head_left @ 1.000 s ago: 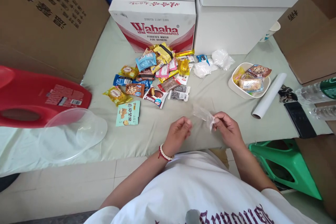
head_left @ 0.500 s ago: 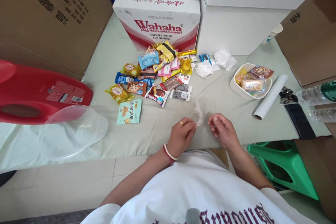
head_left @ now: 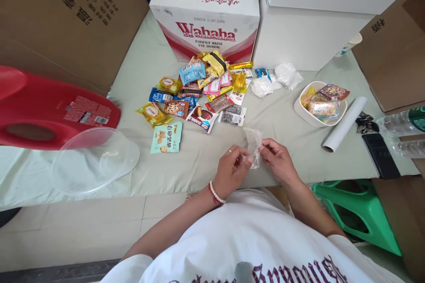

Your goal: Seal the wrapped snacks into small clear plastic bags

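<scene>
Near the table's front edge, a small clear plastic bag (head_left: 254, 139) is stretched between my two hands. My left hand (head_left: 232, 169) pinches its left side with thumb and fingers. On the other side, my right hand (head_left: 276, 158) grips the bag's right edge between thumb and fingertips. Beyond them lies a heap of wrapped snacks (head_left: 202, 93), with a mint-green packet (head_left: 166, 137) at its near left. To the right stands a white bowl (head_left: 303, 107) holding several wrapped snacks. Crumpled clear plastic bags (head_left: 288, 76) rest behind my hands.
A Wahaba-style water carton (head_left: 206, 31) and white boxes (head_left: 308, 35) line the back. At left are a red jug (head_left: 56, 110) and a clear plastic lid (head_left: 96, 161). A white roll (head_left: 345, 124), keys (head_left: 367, 123), black phone-like slab (head_left: 381, 155) and bottles (head_left: 398, 123) sit right; a green stool (head_left: 375, 225) is below.
My right hand has moved left and taken hold of the plastic bag, which hung from my left hand alone before. The bag is now spread wider. The view has shifted slightly.
</scene>
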A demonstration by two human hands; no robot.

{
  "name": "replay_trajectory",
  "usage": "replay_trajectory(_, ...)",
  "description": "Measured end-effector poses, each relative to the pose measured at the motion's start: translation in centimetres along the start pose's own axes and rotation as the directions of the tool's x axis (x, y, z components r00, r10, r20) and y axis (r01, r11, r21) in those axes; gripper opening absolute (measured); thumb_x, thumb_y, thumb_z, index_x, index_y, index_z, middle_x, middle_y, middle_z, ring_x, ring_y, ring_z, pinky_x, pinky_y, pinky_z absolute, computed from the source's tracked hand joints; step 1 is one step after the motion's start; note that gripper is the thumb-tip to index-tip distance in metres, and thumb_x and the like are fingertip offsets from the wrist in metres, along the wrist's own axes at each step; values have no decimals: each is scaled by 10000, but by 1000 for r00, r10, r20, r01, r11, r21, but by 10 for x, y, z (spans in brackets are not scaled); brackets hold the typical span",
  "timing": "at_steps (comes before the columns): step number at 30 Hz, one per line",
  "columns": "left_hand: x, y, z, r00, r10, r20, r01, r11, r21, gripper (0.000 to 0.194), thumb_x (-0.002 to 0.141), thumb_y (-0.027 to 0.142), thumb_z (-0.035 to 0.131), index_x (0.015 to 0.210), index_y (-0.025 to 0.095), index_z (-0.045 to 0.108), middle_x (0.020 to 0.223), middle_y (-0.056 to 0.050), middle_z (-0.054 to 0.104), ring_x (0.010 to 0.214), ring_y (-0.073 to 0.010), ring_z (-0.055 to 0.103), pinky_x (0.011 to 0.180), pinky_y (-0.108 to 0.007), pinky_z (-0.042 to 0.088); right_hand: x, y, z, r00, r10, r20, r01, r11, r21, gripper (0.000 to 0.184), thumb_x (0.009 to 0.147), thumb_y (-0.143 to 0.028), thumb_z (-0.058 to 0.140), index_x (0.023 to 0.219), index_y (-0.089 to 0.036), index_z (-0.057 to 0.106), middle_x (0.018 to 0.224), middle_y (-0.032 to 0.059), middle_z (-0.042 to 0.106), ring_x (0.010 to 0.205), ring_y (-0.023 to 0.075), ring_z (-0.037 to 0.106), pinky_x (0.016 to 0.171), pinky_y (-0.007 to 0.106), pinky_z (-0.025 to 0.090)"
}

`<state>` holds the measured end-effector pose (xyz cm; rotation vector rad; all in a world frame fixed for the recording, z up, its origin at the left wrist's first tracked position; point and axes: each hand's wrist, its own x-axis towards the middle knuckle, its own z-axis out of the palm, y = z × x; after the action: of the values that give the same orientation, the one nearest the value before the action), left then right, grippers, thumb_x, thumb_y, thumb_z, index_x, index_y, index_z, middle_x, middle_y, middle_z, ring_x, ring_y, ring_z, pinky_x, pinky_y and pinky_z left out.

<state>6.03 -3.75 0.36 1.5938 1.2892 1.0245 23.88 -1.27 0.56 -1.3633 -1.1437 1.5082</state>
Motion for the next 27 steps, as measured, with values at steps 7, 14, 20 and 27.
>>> replay_trajectory(7, 20, 2, 6, 969, -245, 1, 223, 881, -418, 313, 852, 486, 717, 787, 189, 643, 708, 27, 549, 636, -111, 448, 624, -253, 370, -6, -4, 3, 994, -107, 22, 108, 990, -86, 235, 868, -449, 698, 823, -218, 689, 709, -18, 543, 628, 122, 443, 585, 249, 377)
replay_trajectory(14, 8, -16, -5, 902, -427, 59, 354, 657, -666, 413, 728, 524, 826, 778, 183, 598, 611, 78, 455, 516, -61, 306, 488, -221, 236, -9, 5, -13, 997, 11, -77, 0, 989, 150, 240, 799, -422, 758, 780, -216, 637, 665, -48, 460, 557, 92, 339, 493, 217, 290)
replay_trajectory(20, 14, 1, -2, 931, -358, 69, 330, 745, -580, 399, 774, 529, 787, 928, 169, 707, 766, 10, 630, 665, -99, 489, 629, -234, 401, -16, 7, -9, 992, -128, 1, 127, 986, -110, 237, 901, -441, 670, 818, -220, 653, 722, -19, 533, 644, 130, 437, 594, 252, 362)
replay_trajectory(27, 20, 10, 3, 961, -277, 23, 256, 849, -462, 276, 813, 441, 752, 794, 176, 680, 716, 19, 593, 657, -111, 482, 645, -247, 399, -17, -2, -3, 974, -203, 98, 220, 950, -220, 306, 925, -546, 625, 962, -242, 639, 785, -8, 548, 670, 147, 464, 608, 269, 394)
